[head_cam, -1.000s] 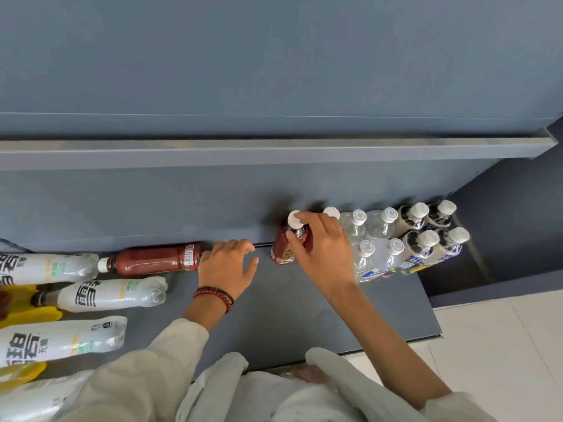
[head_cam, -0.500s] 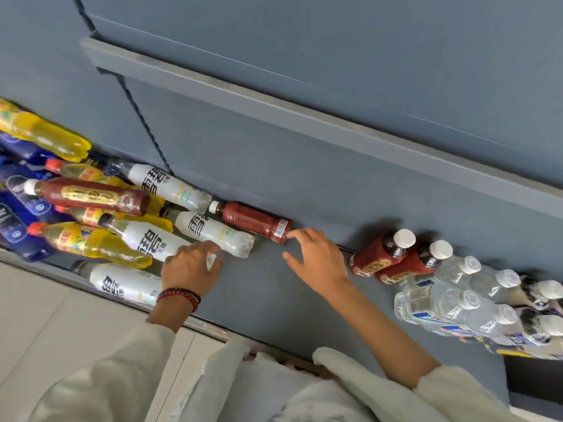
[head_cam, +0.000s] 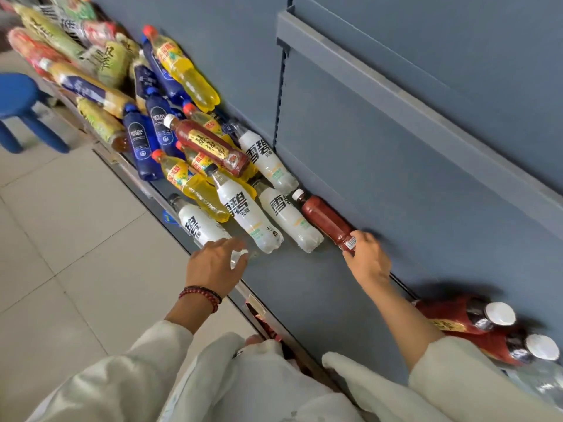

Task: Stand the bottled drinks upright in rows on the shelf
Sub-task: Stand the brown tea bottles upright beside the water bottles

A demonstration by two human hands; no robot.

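A dark red bottle [head_cam: 326, 219] with a white cap lies on the grey shelf [head_cam: 304, 284] against the back wall. My right hand [head_cam: 368, 260] grips its base end, fingers and thumb curled round it. My left hand [head_cam: 213, 266] hovers with relaxed fingers over the bottom end of a white-label bottle [head_cam: 198, 226] lying near the shelf's front edge. Two more white-label bottles [head_cam: 253, 220] lie between the hands' bottles. Two red bottles [head_cam: 457, 318] with white caps stand upright at the lower right.
A heap of lying yellow, blue and red bottles [head_cam: 182, 138] fills the shelf's left part. Clear water bottles [head_cam: 545, 382] stand at the bottom right corner. An upper shelf edge [head_cam: 396, 95] overhangs. A blue stool [head_cam: 18, 99] stands on the tiled floor at left.
My view has swung left. My right hand left the upright red bottle, crossed the shelf and took hold of the lying dark red bottle. My left hand moved over the front white-label bottle.
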